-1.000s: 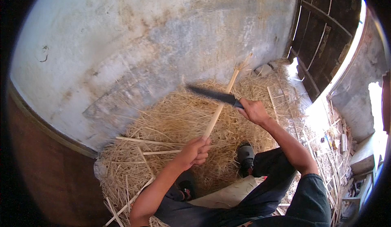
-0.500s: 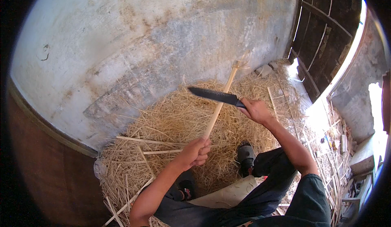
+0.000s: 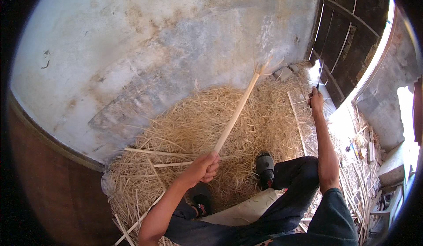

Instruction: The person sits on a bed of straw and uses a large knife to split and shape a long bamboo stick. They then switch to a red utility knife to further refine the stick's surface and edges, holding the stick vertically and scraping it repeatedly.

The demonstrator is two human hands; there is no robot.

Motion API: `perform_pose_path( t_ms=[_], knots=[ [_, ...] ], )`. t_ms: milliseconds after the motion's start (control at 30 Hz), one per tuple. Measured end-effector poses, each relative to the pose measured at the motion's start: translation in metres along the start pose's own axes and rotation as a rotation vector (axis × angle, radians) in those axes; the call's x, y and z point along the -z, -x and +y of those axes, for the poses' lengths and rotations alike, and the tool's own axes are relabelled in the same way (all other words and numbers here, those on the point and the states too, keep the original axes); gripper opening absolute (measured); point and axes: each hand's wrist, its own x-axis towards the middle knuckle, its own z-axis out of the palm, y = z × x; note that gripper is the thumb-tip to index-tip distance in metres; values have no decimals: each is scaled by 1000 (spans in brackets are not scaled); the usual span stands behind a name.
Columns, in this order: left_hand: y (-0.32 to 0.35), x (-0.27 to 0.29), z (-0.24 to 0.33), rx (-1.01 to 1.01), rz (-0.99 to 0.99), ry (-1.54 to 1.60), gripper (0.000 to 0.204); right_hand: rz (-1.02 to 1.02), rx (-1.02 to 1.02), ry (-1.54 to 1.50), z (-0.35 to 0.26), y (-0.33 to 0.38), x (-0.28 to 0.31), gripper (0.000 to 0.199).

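My left hand (image 3: 203,167) grips the near end of a long pale cane stick (image 3: 238,109), which slants up and away over the straw pile to a frayed far tip near the wall. My right hand (image 3: 315,99) is stretched out to the right of the stick, well apart from it, shut on the handle of a dark knife (image 3: 318,79). The blade shows only as a thin dark line pointing up and away. My legs and two dark sandals (image 3: 265,167) rest at the edge of the straw.
A heap of pale shavings and straw (image 3: 207,127) lies against a stained grey plaster wall (image 3: 176,39). Split cane strips (image 3: 154,152) lie on it. A dark wooden door (image 3: 348,34) stands at the right, with cane scraps (image 3: 357,175) on the ground beside it.
My right hand has swung the knife off the stick, out to the right and away toward the door. The stick's far tip now looks split and frayed. The left hand holds still.
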Motion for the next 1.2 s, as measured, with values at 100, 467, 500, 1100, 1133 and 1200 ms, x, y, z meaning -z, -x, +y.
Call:
perform_pose_path(
  t_ms=[100, 467, 500, 1100, 1133, 1200],
  knots=[
    [-12, 0, -1, -7, 13, -104, 36, -90, -4, 1, -44, 36, -22, 46],
    [-36, -1, -13, -254, 123, -640, 28, -336, 123, -305, -100, 102, -68, 40],
    [-38, 1, -14, -264, 126, -685, 28, -329, 130, -294, -96, 99, -67, 36],
    [-42, -4, 3, -305, 223, -706, 30, -449, 163, -301, -131, 159, -101, 42],
    [-44, 0, 0, -339, 225, -721, 30, -465, 189, -268, -131, 160, -102, 41],
    [-46, 2, -3, -378, 219, -695, 30, -488, 210, -249, -133, 161, -102, 38]
  ],
)
